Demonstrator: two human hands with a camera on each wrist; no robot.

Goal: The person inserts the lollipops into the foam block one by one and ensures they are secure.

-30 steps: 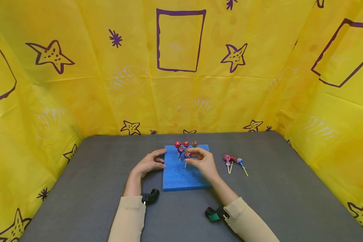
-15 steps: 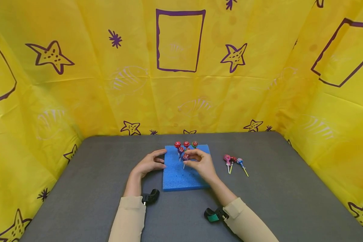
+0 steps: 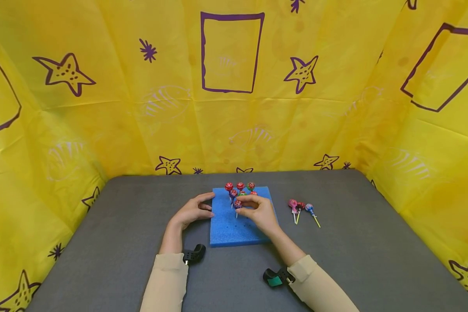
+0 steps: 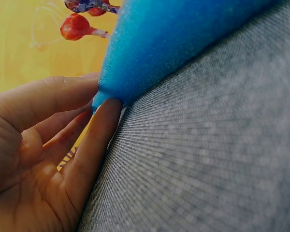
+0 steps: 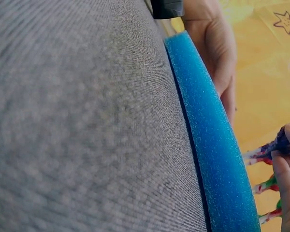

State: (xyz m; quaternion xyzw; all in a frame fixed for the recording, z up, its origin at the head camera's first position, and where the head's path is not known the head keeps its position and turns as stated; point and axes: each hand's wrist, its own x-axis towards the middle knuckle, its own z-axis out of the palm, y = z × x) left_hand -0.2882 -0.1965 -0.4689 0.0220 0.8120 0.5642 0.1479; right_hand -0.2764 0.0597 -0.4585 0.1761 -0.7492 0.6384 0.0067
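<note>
A blue foam block [image 3: 228, 232] with rows of small holes lies on the grey table [image 3: 121, 225]. Several wrapped lollipops [image 3: 240, 186] stand in its far rows. My right hand [image 3: 242, 205] pinches a purple-wrapped lollipop [image 3: 238, 203] by its head, stick down on the foam just in front of the standing ones. In the right wrist view the same lollipop [image 5: 276, 145] sits between my fingertips [image 5: 284, 176] above the foam [image 5: 210, 140]. My left hand [image 3: 208, 205] rests against the foam's left edge, its fingers [image 4: 99, 121] lying straight on the foam's corner [image 4: 174, 43].
Three loose lollipops [image 3: 299, 207] lie on the table to the right of the foam. Yellow sheets with purple stars [image 3: 302, 73] wall in the table at the back and both sides. Black wrist camera mounts [image 3: 194, 253] sit at both cuffs.
My right hand has moved slightly left and down, bringing the pinched lollipop lower onto the foam. The left hand has stayed at the foam's edge.
</note>
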